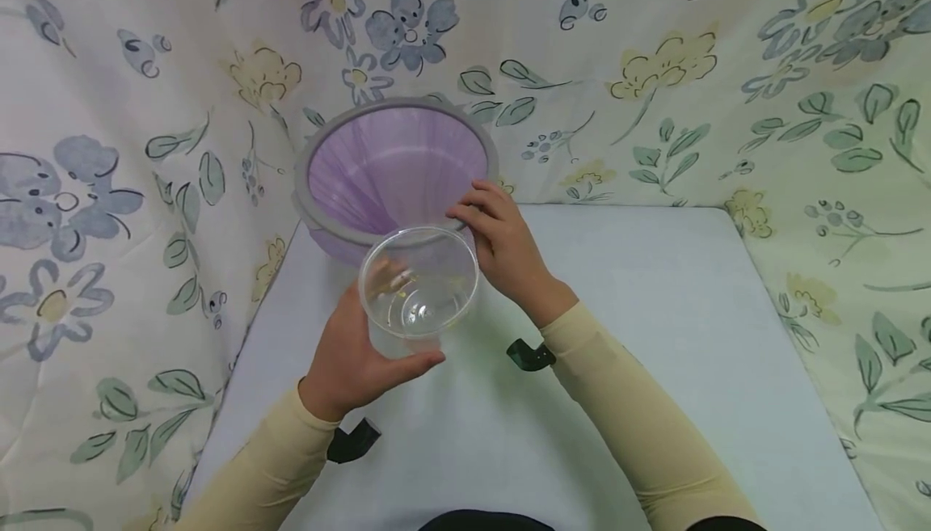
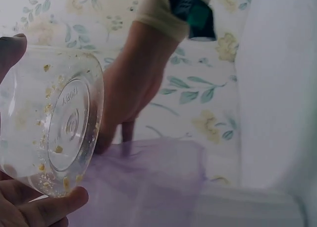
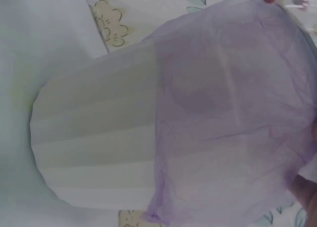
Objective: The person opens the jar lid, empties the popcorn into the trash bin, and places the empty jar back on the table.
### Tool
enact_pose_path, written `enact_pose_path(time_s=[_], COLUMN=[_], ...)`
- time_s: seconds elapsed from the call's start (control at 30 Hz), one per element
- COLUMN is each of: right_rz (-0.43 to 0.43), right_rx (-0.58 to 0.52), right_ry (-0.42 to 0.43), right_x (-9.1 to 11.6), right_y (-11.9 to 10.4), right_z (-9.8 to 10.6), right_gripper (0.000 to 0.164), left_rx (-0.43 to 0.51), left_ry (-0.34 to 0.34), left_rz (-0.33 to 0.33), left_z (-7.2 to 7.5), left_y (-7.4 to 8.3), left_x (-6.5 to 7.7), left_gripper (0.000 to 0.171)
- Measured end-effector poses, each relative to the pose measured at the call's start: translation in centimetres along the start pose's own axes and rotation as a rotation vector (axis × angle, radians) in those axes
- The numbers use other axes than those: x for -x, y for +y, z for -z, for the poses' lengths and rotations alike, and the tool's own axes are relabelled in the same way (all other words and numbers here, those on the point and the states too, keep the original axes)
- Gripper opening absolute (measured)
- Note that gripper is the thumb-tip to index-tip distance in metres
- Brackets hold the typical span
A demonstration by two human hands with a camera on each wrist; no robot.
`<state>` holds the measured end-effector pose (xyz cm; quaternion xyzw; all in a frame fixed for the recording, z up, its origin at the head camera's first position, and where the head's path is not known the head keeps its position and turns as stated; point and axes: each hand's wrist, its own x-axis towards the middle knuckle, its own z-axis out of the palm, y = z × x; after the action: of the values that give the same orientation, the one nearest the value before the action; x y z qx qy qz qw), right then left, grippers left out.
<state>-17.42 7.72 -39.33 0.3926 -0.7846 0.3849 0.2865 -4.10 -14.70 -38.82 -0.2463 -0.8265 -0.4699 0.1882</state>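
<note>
My left hand grips a clear plastic bowl from its left side and below, thumb in front. The bowl is tipped, close to the near edge of a trash bin. Yellowish crumbs cling to the bowl's wall and base in the left wrist view. A purple trash bag lines the bin and folds over its grey rim. My right hand holds the bin's right near rim, fingers over the edge and thumb on the outside. In the right wrist view the bin's white ribbed body shows below the bag.
The bin is at the far left of a white table. Floral curtains hang behind it and along both sides. Dark strap ends stick out at both wrists.
</note>
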Motion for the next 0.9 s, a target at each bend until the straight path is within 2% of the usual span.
enact_pose_path(time_s=[0.3, 0.5, 0.7, 0.9], right_rz=[0.030, 0.013, 0.007, 0.012], right_rx=[-0.012, -0.014, -0.020, -0.020], right_ry=[0.004, 0.016, 0.003, 0.006], right_x=[-0.2, -0.1, 0.0, 0.0], right_y=[0.1, 0.1, 0.1, 0.0], right_z=[-0.2, 0.1, 0.1, 0.1], right_gripper=[0.025, 0.024, 0.023, 0.023], left_rx=[0.064, 0.089, 0.073, 0.076], left_ry=[-0.074, -0.135, -0.180, -0.206], left_rz=[0.201, 0.269, 0.383, 0.509], left_z=[-4.0, -6.4, -8.1, -9.3], left_y=[-1.2, -2.8, -4.8, -5.7], left_x=[4.5, 6.4, 8.4, 10.2], left_gripper=[0.109, 0.108, 0.103, 0.108])
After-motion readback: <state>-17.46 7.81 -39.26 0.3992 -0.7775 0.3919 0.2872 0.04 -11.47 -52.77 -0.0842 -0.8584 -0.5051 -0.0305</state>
